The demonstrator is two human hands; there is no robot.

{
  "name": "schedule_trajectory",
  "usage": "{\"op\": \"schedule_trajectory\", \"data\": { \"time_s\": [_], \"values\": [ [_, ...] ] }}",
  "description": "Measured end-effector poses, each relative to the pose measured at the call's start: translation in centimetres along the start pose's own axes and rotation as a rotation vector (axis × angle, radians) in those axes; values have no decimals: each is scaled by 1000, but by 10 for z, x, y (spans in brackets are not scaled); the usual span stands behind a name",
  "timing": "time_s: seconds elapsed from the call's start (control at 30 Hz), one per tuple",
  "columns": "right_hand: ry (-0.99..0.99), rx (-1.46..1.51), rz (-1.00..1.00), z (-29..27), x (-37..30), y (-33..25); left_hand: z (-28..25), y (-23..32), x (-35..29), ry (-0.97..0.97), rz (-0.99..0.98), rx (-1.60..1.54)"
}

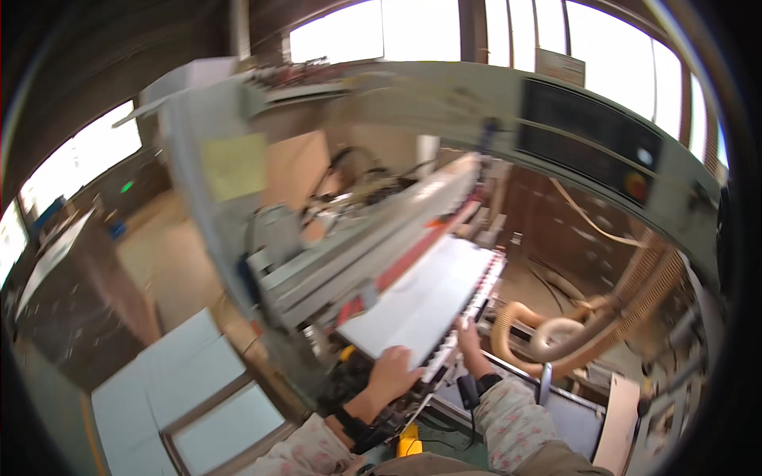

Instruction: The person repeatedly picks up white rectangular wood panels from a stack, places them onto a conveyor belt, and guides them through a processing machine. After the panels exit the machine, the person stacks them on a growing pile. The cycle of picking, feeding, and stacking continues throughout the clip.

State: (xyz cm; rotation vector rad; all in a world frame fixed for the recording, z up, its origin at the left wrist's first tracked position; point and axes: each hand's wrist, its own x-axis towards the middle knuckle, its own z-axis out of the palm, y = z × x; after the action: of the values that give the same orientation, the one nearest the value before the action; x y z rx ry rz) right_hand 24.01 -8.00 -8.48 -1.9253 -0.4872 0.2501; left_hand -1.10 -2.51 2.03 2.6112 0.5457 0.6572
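A long white panel [425, 293] lies on the bed of a large grey machine, under its slanted beam [381, 238]. My left hand [393, 374] is at the panel's near end, its fingers bent over the edge. By the panel's right side, my right hand [470, 345] touches the toothed rail [476, 300] that runs along it. Blur and the angle hide how the right fingers are closed. Dark bands circle both wrists.
White panels [182, 373] lie stacked at the lower left. Ribbed hoses [548, 337] coil on the right below the machine's control panel [587, 127]. A yellow object [409, 440] is near my body. A pale board [617, 420] leans at the lower right.
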Motion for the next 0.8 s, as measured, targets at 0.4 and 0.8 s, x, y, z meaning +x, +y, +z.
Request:
{"op": "schedule_trajectory", "data": {
  "time_s": [0.4, 0.8],
  "values": [
    [209, 791, 803, -339, -213, 280, 33, 45, 46, -123, 121, 463],
    [102, 960, 717, -324, -214, 221, 34, 64, 51, -187, 99, 572]
  ]
}}
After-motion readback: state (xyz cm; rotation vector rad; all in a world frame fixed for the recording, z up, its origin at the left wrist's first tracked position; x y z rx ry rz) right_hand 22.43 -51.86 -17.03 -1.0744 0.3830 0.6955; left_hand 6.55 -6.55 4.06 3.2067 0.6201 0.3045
